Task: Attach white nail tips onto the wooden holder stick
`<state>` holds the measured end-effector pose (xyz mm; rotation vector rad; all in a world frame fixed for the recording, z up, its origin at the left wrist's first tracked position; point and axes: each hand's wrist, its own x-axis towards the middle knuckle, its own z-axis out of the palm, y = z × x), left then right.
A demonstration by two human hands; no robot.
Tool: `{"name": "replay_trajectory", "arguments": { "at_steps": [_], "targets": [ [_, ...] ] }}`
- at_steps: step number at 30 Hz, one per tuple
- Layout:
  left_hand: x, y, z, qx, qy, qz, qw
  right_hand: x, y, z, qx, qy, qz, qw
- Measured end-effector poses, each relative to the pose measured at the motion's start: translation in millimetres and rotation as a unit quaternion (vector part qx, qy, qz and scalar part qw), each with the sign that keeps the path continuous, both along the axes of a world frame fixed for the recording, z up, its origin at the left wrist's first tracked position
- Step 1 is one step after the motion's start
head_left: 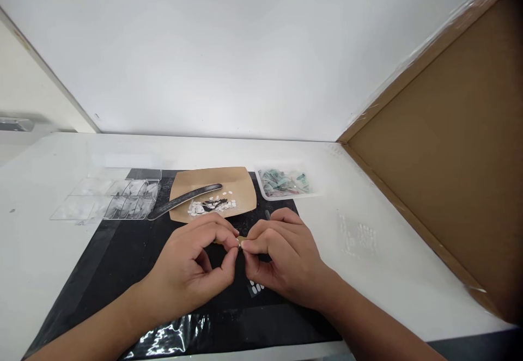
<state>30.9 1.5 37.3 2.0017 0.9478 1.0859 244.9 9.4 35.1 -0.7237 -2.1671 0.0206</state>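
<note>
Left hand (196, 263) and right hand (281, 255) pinch one tiny piece (239, 245). It seems light, probably stiff; its edges suit fingertips.

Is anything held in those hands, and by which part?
The left hand and right hand pinch a tiny piece between their fingertips; it is too small and covered to tell which part.
</note>
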Motion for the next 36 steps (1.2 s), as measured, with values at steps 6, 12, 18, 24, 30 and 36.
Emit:
{"name": "replay_trajectory", "arguments": {
  "at_steps": [6, 12, 18, 24, 30, 36],
  "targets": [
    [2.2, -2.6, -0.4, -0.003, 0.002, 0.016, 1.0, -0.2, 0.0, -5.2, -0.044, 0.018, 0.017, 0.999],
    [4.3, -3.7, 2.1, 0.0, 0.011, 0.028, 1.0, -3.7, 0.0, -7.3, -0.082, 0.052, 0.029, 0.995],
    [5.8, -5.5, 5.2, -0.008, 0.016, 0.048, 0.999, -4.0, -0.2, -6.6, -0.15, 0.077, 0.049, 0.985],
    [4.9, -6.7, 7.7, -0.019, 0.024, 0.053, 0.998, -3.9, -0.4, -8.7, -0.203, 0.102, 0.061, 0.972],
    [3.2, -5.5, 7.0, -0.035, 0.019, 0.043, 0.998, -3.9, -2.9, -6.1, -0.233, 0.121, 0.067, 0.962],
    [3.5, -4.9, 9.2, -0.101, -0.019, 0.024, 0.994, -1.6, -0.3, -6.1, -0.228, 0.136, 0.066, 0.962]
  ]
}}
